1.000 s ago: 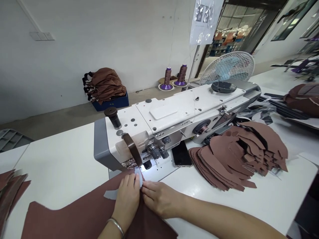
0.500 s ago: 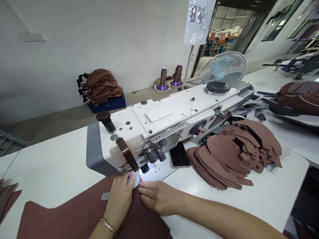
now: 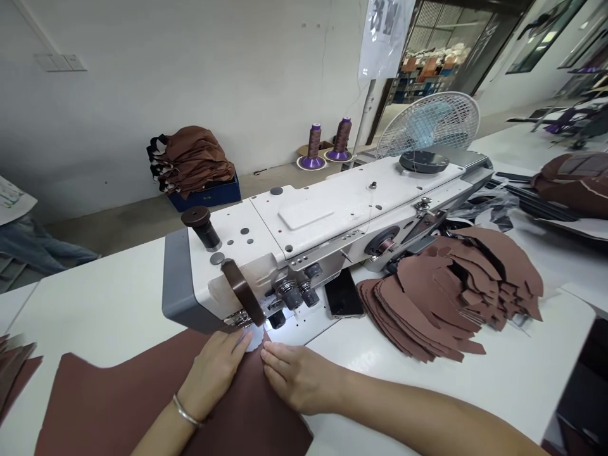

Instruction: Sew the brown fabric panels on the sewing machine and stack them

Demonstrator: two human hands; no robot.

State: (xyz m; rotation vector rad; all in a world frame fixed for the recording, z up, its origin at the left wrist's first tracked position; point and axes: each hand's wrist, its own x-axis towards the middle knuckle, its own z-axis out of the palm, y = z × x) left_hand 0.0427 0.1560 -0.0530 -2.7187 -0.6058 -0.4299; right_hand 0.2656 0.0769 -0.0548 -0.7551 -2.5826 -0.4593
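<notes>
Under the needle: brown panel [image 3: 142, 399] flat on the white table [image 3: 95, 297], its edge right at the presser foot [image 3: 244, 316] of the sewing machine [image 3: 304, 234]; pale scalloped patch [image 3: 255, 339] on top
Left hand [image 3: 213, 373]: fingers narrow and flat on the panel, touching the patch (silver bangle [image 3: 185, 410] on that wrist)
Right hand [image 3: 299, 380]: fingers narrow, pressing the panel, holding nothing up
Off to the right: stack of cut brown pieces [image 3: 441, 297]; phone [image 3: 344, 292] beside it

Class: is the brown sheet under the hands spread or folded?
Spread: the brown sheet lies flat on the table under the left hand and right hand.
</notes>
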